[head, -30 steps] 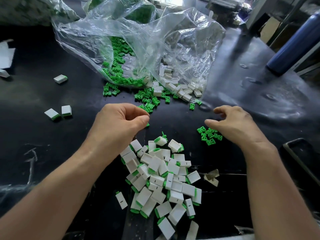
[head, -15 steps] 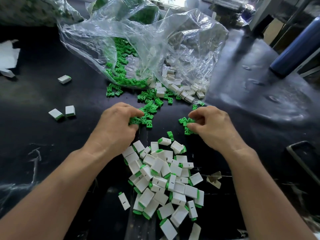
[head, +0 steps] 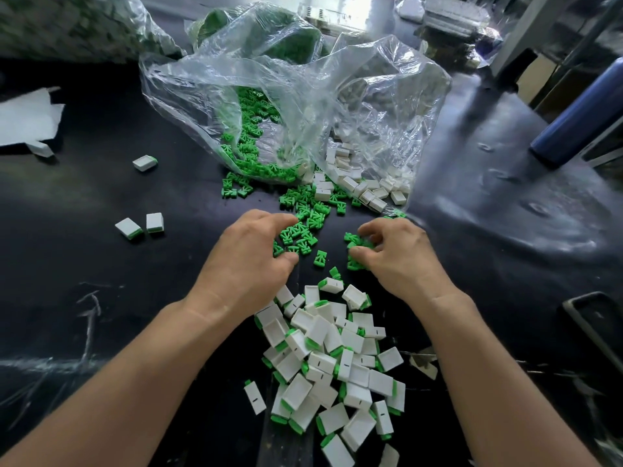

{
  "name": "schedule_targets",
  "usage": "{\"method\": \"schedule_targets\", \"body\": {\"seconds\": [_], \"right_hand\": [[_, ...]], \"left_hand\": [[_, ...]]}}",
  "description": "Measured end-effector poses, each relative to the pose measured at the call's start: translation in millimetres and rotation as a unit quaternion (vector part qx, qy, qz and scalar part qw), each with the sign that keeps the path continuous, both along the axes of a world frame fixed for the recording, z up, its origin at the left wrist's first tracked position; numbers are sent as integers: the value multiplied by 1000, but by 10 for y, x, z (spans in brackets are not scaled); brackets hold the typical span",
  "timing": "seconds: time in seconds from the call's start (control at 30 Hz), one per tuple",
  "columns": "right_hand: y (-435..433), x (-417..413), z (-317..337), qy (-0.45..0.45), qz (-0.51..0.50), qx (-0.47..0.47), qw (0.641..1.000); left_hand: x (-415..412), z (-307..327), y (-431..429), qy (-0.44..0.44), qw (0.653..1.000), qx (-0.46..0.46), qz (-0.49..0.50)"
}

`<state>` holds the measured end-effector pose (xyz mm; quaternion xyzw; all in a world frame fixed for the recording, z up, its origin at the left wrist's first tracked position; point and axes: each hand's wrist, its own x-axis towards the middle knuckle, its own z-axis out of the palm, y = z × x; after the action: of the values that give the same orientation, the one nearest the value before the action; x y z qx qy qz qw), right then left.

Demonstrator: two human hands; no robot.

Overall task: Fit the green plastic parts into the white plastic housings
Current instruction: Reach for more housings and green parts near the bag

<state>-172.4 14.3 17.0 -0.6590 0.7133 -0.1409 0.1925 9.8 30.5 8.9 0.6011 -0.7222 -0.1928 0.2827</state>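
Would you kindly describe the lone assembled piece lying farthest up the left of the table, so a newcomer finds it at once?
Start at the clear bag and look left across the black table. The piece lies alone, nearer the white paper than the pair below it.

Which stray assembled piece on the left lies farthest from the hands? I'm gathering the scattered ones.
The lone assembled piece near the white paper; the other two sit as a pair, closer to the left hand.
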Motion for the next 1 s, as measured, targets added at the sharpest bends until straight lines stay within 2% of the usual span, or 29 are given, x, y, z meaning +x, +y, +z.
{"method": "schedule_targets", "body": {"seconds": [0.13,0.2,0.27,0.37,0.43,0.5,0.67,0.73,1.0], "right_hand": [[-80,281,8,-46,67,17,997],[-129,359,50,-109,96,26,989],[-206,363,89,-143,93,-3,985],[-397,278,94,-114,51,-88,988],[-538,227,85,-68,43,-110,991],[-676,198,71,-10,65,-95,993],[-912,115,37,97,103,15,990],[-937,66,2,107,97,31,989],[-554,-101,-37,97,123,-30,987]], "left_hand": [[-26,-15,-10,-7,1000,4,-21],[-40,-18,-20,-15,999,14,-34],[-38,-20,-26,-23,999,26,-39],[-37,-28,-22,-27,998,32,-36],[-40,-26,-14,-28,998,34,-36],[-39,-24,-9,-29,998,38,-36],[-49,-27,18,-23,998,43,-34],[-50,-32,20,-25,998,45,-32],[-44,-70,3,-69,997,31,-14]]}}
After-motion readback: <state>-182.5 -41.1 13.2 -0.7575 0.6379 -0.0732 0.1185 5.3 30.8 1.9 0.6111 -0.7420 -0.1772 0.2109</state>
